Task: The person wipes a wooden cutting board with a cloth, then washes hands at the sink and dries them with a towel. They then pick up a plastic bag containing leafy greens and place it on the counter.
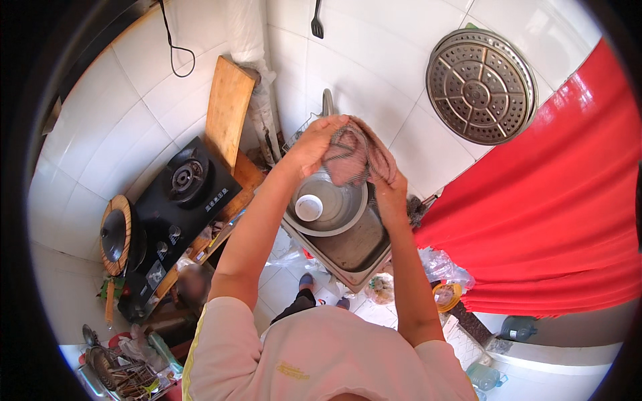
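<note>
A brownish-pink striped cloth (348,155) hangs bunched between my two hands, above the sink. My left hand (313,145) grips its upper left edge. My right hand (390,193) holds the lower right part, with some fingers hidden by the fabric. Below the cloth a round metal basin (346,213) rests in the stainless steel sink (346,250). Inside the basin is a small white bowl (308,207), near the left wall. Behind my left hand rises a curved metal faucet (327,100), its lower part covered.
Left stands a black gas stove (200,200) with a lidded wok (114,235). A wooden cutting board (228,113) leans against the wall. Perforated steamer trays (475,95) hang at upper right, above a red curtain (541,210). A scouring pad (416,210) sits beside my right wrist.
</note>
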{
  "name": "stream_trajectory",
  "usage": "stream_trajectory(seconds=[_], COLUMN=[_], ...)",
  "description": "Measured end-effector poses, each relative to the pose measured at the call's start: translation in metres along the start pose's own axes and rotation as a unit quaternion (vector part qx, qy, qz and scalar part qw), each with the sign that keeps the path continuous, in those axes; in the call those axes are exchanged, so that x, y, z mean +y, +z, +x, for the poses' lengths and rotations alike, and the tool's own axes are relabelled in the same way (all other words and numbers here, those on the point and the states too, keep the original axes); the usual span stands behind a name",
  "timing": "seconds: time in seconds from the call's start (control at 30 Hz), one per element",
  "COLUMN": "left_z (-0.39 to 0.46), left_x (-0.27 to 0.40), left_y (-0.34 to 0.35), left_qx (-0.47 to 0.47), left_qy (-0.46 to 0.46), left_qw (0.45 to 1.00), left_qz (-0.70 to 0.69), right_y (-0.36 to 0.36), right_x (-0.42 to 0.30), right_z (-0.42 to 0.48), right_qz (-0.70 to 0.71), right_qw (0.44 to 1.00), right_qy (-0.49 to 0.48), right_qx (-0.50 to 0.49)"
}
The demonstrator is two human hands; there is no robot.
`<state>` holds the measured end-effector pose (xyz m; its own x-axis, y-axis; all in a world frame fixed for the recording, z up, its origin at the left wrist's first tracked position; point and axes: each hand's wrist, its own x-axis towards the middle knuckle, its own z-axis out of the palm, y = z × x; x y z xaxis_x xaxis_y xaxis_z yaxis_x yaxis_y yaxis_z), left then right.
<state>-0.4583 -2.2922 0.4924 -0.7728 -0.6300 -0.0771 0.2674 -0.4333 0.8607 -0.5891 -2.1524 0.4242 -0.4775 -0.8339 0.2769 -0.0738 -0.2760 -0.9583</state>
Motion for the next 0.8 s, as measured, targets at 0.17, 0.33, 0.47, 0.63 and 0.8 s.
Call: stream_trajectory(seconds=[0.17, 0.33, 0.47, 0.63, 0.8], left_z=[-0.020, -0.053, -0.065, -0.062, -0.081], left_x=[-0.011, -0.008, -0.015, -0.022, -0.032], left_y=[-0.034, -0.022, -0.014, -0.020, 0.002], left_qx=[0.000, -0.088, -0.086, -0.077, 0.036], left_qy=[0.001, 0.014, 0.118, 0.109, -0.081], left_qw=[0.980, 0.941, 0.863, 0.881, 0.996], left_qz=[0.198, 0.326, 0.484, 0.454, 0.020], right_y=[-0.031, -0.047, -0.060, -0.065, -0.055], right_x=[-0.034, -0.071, -0.075, -0.085, -0.097], right_z=[0.006, 0.018, 0.024, 0.022, 0.005], right_qz=[0.011, 0.024, -0.046, -0.120, -0.012], right_qw=[0.998, 0.986, 0.978, 0.973, 0.988], right_qy=[0.064, 0.164, 0.202, 0.195, 0.152], right_qx=[0.017, 0.032, 0.025, -0.004, -0.015])
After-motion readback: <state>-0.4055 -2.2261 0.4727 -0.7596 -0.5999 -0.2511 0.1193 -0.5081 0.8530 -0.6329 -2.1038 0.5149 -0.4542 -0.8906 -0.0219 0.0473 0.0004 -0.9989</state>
